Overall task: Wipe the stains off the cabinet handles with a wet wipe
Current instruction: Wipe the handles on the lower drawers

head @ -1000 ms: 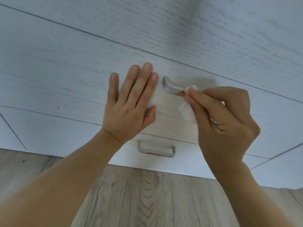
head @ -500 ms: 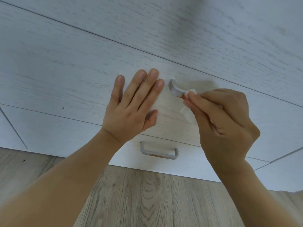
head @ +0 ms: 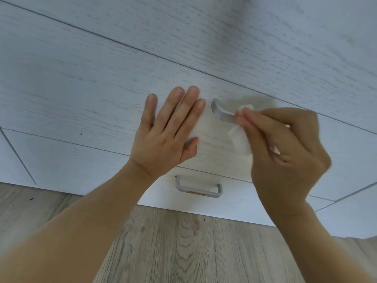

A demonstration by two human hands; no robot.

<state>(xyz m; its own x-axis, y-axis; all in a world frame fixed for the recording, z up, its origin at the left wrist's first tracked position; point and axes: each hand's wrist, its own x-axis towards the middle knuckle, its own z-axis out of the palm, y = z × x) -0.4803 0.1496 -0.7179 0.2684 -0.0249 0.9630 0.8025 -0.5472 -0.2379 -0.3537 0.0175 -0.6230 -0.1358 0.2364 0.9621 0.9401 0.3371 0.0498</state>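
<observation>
White wood-grain cabinet fronts point(head: 85, 82), split by thin dark seams, fill the view above a grey-brown plank floor point(head: 183, 248). On the middle drawer a curved, brushed grey metal handle point(head: 221, 113) sits near centre; its left end is bare, and more of its length shows than half a second ago. Over its right part lies a soft, crumpled white wet wipe point(head: 240, 137), whose loose tail hangs toward 5 o'clock. The right hand point(head: 285, 152) pinches that wipe against the handle, thumb and forefinger clamped together on it and the other fingers curled behind; it has slid a little toward 3 o'clock along the bar. At 9 o'clock from the handle the left hand point(head: 165, 135) rests flat on the drawer front, fingers straight and slightly apart, thumb tucked low, much as before. At 6 o'clock, on the lowest drawer, a squared grey metal handle point(head: 199, 188) carries orange-brown smears along its underside, possibly stains, though the view is too small to be sure.
</observation>
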